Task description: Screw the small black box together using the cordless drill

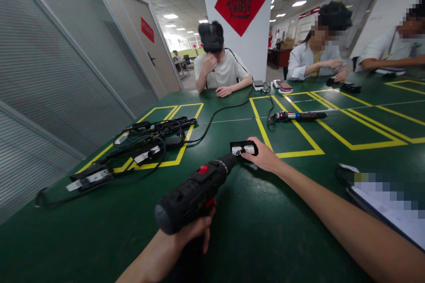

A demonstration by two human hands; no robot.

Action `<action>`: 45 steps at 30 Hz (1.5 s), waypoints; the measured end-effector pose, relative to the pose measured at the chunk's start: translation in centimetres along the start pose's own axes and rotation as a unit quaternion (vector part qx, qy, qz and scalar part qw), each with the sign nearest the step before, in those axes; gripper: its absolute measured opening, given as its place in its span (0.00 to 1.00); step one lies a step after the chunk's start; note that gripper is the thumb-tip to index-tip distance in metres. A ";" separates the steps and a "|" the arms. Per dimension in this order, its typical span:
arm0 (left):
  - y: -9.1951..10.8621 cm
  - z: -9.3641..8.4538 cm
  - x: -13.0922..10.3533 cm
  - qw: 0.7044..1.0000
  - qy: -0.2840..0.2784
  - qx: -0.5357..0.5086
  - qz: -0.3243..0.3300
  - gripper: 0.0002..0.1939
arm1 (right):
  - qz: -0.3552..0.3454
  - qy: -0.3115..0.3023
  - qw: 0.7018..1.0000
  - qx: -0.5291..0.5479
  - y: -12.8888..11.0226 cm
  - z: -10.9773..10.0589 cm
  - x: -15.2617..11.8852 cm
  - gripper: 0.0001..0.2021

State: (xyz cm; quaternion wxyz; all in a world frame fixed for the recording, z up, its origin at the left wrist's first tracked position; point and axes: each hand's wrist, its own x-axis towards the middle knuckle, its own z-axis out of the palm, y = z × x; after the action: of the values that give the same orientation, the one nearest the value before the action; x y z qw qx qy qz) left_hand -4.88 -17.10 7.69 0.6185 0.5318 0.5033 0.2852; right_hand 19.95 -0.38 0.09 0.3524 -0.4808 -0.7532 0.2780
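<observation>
My left hand (194, 231) is wrapped round the grip of a black cordless drill (191, 199) with a red switch on top and a red trigger. The drill's front end points away and to the right. Its tip meets, or lies just in front of, a small black casing (244, 144) with white parts inside; I cannot tell if they touch. My right hand (262, 154) grips this casing by its right end, thumb in front, on or just above the green table. The drill's lower handle is mostly hidden.
On the green table (282, 239), black cables and casings (152, 152) lie at left within yellow tape. A pen-shaped tool (300, 116) lies at right, with a cord. A clipboard (388, 212) is near right. One person (222, 70) sits opposite; others sit far right.
</observation>
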 end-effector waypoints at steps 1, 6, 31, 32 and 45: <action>0.0 0.0 0.0 1.000 0.000 -0.001 -0.004 0.14 | -0.001 0.002 1.000 -0.002 0.0 0.0 0.0 0.22; 0.0 0.0 -0.1 1.000 0.004 -0.002 -0.001 0.15 | 0.000 0.007 1.000 -0.004 0.0 0.0 -0.1 0.23; -0.6 -0.1 0.2 1.000 0.004 0.005 0.010 0.11 | 0.011 0.003 1.000 0.006 -0.1 -0.1 0.0 0.22; -0.6 -0.1 0.2 1.000 0.006 0.000 0.010 0.12 | 0.010 0.001 1.000 0.007 -0.2 -0.1 0.0 0.22; -1.0 -0.2 0.3 1.000 0.023 0.020 0.002 0.17 | 0.012 0.014 1.000 -0.006 0.2 0.1 0.1 0.23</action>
State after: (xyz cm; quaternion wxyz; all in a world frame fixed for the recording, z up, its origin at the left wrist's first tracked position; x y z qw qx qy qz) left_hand -5.11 -17.01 6.63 0.5957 0.5385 0.5214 0.2887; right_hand 19.93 -0.25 -0.13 0.3565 -0.4961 -0.7439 0.2709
